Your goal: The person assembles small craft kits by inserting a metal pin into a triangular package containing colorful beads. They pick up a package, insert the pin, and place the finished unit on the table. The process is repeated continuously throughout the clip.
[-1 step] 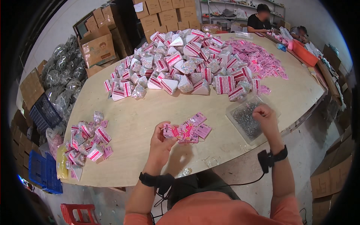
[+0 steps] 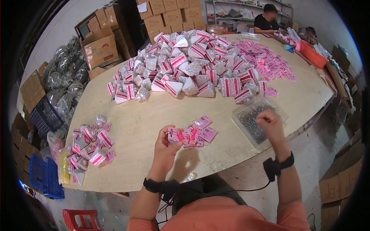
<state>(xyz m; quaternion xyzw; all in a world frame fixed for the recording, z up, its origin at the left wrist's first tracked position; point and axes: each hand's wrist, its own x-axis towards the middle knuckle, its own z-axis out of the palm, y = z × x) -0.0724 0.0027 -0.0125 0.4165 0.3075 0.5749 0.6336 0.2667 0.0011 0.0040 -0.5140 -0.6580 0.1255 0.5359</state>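
My left hand (image 2: 166,141) is closed on a pink-and-white striped card (image 2: 174,135), thumb at the near side. Just right of it, more pink cards (image 2: 208,134) with bright pink strands lie in a small overlapping group on the table. My right hand (image 2: 270,124) hovers over a clear shallow tray (image 2: 263,144) filled with small dark metal pieces (image 2: 249,120). Its fingers are pinched together, and whatever is between them is too small to make out. Each wrist wears a black strap with a small box.
Wedge-shaped pink-and-white packs (image 2: 177,61) form a big heap across the table (image 2: 127,154), beside a pile of pink cards (image 2: 266,57). A smaller group of packs (image 2: 90,144) lies left. A person (image 2: 266,21) sits at the far right near an orange basin (image 2: 313,56).
My right hand has shifted slightly left over the tray, its fingers still pinched. My left hand stays in place with the card.
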